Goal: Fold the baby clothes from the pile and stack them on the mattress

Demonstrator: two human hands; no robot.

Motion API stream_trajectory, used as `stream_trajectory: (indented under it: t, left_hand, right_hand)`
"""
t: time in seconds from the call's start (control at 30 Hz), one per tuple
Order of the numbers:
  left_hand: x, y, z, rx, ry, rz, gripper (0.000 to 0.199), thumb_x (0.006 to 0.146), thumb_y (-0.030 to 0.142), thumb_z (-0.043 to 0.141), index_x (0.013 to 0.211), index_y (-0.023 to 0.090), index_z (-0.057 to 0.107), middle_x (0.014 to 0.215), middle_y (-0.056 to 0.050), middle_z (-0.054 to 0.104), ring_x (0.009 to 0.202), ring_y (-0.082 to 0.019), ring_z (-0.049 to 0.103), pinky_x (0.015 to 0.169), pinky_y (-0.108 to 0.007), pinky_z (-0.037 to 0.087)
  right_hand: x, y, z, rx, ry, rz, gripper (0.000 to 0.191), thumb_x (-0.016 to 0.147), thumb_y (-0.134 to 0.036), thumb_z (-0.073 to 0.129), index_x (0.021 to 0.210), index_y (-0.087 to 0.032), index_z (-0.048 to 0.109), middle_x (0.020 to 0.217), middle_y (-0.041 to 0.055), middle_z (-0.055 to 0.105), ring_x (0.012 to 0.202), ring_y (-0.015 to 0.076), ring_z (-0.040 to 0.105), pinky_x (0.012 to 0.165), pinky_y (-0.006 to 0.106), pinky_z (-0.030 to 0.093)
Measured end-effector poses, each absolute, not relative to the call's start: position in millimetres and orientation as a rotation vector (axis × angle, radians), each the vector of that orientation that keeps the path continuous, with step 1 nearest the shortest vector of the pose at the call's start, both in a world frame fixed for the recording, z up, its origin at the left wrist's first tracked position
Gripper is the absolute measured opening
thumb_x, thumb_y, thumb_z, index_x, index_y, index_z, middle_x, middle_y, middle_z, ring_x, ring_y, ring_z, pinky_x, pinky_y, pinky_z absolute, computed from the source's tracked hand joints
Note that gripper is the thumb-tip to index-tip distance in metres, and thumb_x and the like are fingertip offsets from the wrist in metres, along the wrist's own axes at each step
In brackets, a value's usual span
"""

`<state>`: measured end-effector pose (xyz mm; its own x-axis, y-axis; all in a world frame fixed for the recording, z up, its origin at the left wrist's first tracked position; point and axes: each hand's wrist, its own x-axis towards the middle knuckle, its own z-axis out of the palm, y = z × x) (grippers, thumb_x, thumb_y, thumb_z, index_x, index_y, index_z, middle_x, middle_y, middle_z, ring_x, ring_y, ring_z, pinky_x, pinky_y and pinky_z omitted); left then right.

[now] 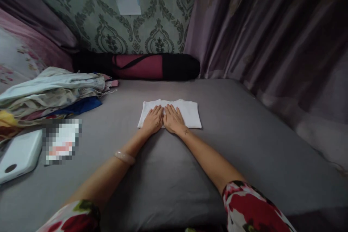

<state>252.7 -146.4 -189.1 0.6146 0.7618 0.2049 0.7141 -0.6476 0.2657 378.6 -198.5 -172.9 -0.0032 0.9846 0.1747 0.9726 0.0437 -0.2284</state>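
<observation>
A white folded cloth (191, 114) lies flat on the grey sheet (168, 159), wider than it is deep. On its left half rests my left hand (154, 119), palm down with the fingers stretched forward. Beside it, almost touching at the thumbs, my right hand (173, 117) is spread flat near the cloth's middle. Neither hand grips the cloth. The part of the cloth under both palms is hidden.
A pile of clothes (54, 90) lies at the left. Nearer me are a white device (21, 154) and a blurred item (62, 141). A long black and red bag (138, 67) lies along the wall. Curtains (231, 25) hang at the right.
</observation>
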Motion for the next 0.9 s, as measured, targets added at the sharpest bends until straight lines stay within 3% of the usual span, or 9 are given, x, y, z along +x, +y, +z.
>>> stream_trajectory:
  t: [0.13, 0.33, 0.53, 0.7, 0.9]
  left_hand:
    - [248, -140, -182, 2.677, 1.199, 0.368, 0.051, 0.095, 0.031, 0.031, 0.139, 0.008, 0.043, 0.15, -0.02, 0.037, 0.141, -0.031, 0.03, 0.114, -0.05, 0.025]
    - [246, -141, -185, 2.686, 1.26, 0.516, 0.06, 0.094, 0.05, 0.034, 0.141, 0.013, 0.043, 0.152, -0.018, 0.035, 0.143, -0.032, 0.027, 0.116, -0.051, 0.017]
    - [245, -133, -182, 2.683, 1.232, 0.413, 0.062, 0.093, 0.052, 0.033, 0.138, 0.012, 0.046, 0.149, -0.02, 0.038, 0.14, -0.035, 0.031, 0.113, -0.054, 0.021]
    - [236, -118, -183, 2.672, 1.327, 0.557, 0.065, 0.095, 0.052, 0.027, 0.14, 0.008, 0.043, 0.151, -0.022, 0.034, 0.143, -0.033, 0.026, 0.115, -0.053, 0.016]
    - [231, -111, -187, 2.603, 1.379, 0.333, 0.068, 0.093, 0.054, 0.03, 0.141, 0.008, 0.041, 0.152, -0.022, 0.032, 0.143, -0.035, 0.024, 0.115, -0.054, 0.015]
  right_hand:
    - [390, -200, -164, -1.98, -2.046, 0.172, 0.056, 0.097, -0.03, 0.026, 0.148, -0.008, 0.033, 0.157, 0.0111, 0.026, 0.145, 0.0216, 0.019, 0.118, 0.041, 0.009]
    - [420, -212, -165, -2.122, -1.905, 0.07, 0.059, 0.097, -0.037, 0.028, 0.147, -0.006, 0.032, 0.157, 0.0142, 0.024, 0.146, 0.0256, 0.014, 0.117, 0.048, 0.005]
    - [431, -212, -168, -2.145, -1.919, 0.166, 0.058, 0.098, -0.038, 0.025, 0.147, -0.01, 0.034, 0.157, 0.0127, 0.025, 0.145, 0.0265, 0.017, 0.116, 0.05, 0.01]
    - [456, -213, -168, -2.252, -1.805, 0.03, 0.063, 0.098, -0.04, 0.024, 0.148, -0.003, 0.029, 0.157, 0.0173, 0.022, 0.146, 0.0271, 0.015, 0.117, 0.047, 0.009]
    - [467, -214, -174, -2.322, -1.797, 0.1, 0.065, 0.098, -0.043, 0.023, 0.148, -0.002, 0.029, 0.157, 0.0163, 0.022, 0.146, 0.0267, 0.016, 0.116, 0.046, 0.014]
